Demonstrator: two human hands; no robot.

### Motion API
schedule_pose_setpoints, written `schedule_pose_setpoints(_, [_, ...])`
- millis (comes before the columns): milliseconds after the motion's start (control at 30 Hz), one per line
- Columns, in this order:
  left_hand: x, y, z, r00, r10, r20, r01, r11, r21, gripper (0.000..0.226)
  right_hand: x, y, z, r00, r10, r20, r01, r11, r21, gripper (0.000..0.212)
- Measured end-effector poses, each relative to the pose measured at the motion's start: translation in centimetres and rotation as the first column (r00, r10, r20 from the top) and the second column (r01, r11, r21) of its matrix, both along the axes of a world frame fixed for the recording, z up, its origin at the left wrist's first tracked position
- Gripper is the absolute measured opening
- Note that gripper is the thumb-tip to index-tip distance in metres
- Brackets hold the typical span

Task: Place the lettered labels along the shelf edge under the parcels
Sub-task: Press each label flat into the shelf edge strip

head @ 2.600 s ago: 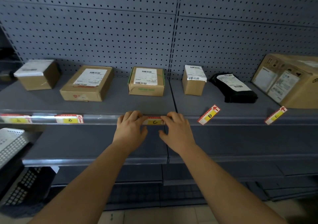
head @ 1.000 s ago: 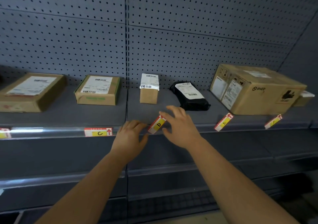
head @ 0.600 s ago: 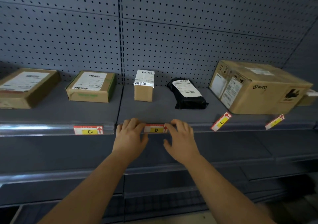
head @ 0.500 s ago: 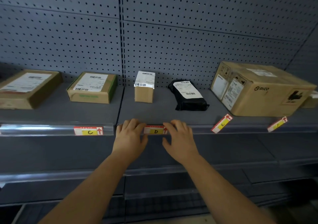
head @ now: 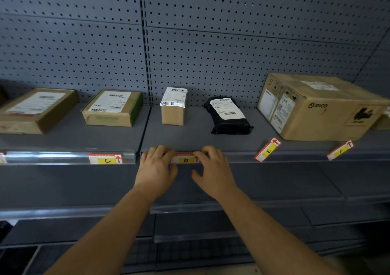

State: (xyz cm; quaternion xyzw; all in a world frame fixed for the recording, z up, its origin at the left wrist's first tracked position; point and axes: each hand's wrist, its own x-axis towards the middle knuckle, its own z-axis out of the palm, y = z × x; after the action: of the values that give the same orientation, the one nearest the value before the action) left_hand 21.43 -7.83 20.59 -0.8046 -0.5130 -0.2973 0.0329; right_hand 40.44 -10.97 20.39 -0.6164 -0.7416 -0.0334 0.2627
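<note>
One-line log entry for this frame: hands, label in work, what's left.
left hand: on D label left end | right hand: on right end | C label: seated | E label, F label: loose, tilted

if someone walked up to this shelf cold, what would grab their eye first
Most likely the two bare hands, left hand and right hand, pressing the D label flat into the shelf edge at centre. Next, the big PICO carton at the right, and the E label lying askew on the shelf in front of it, unlike the seated C label.
</note>
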Motion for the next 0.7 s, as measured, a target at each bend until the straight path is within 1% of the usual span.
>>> schedule_pose_setpoints(67, [-0.1, -0.1, -0.1, 1.0, -0.015, -0.008, 0.015, 1.0, 0.002, 0.036, 0.2, 0.2, 0.1, 1.0, -0.004, -0.003, 0.004, 1.0, 0.013, 0.044])
schedule_pose_setpoints(200, [-0.3, -0.2, -0.4, 1.0, -0.019, -0.022, 0.018, 1.0, -0.021, 0.043, 0.0, -0.1, 0.0, 1.0, 0.021, 0.021, -0.021, 1.0, -0.024, 0.049])
schedule_pose_setpoints(300, [0.5, -0.5, 0.0, 0.999, -0.027, 0.022, 0.027, 1.0, -0.006, 0.04, 1.4, -0.4, 0.4, 0.996, 0.071, -0.05, -0.073, 0.997, -0.04, 0.048])
schedule_pose_setpoints(400, [2.5, -1.2, 0.4, 0.993, -0.1, 0.057, 0.1, 0.995, -0.001, 0.039, 5.4, -1.5, 1.2, 0.984, 0.052, -0.169, -0.056, 0.998, -0.019, 0.046])
schedule_pose_setpoints(500, [5.5, -1.7, 0.4, 0.983, -0.153, 0.104, 0.156, 0.987, -0.025, 0.04, 10.2, -3.2, 1.7, 0.975, 0.01, -0.223, -0.018, 0.999, -0.031, 0.045])
schedule_pose_setpoints(633, [9.9, -2.6, 0.1, 0.977, -0.166, 0.134, 0.175, 0.983, -0.06, 0.043, 15.6, -4.6, 2.3, 0.974, -0.026, -0.226, 0.023, 1.0, -0.016, 0.04])
schedule_pose_setpoints(700, [12.0, -3.1, -0.1, 0.978, -0.163, 0.128, 0.176, 0.98, -0.096, 0.044, 17.9, -5.1, 2.6, 0.979, -0.049, -0.199, 0.047, 0.999, -0.013, 0.039])
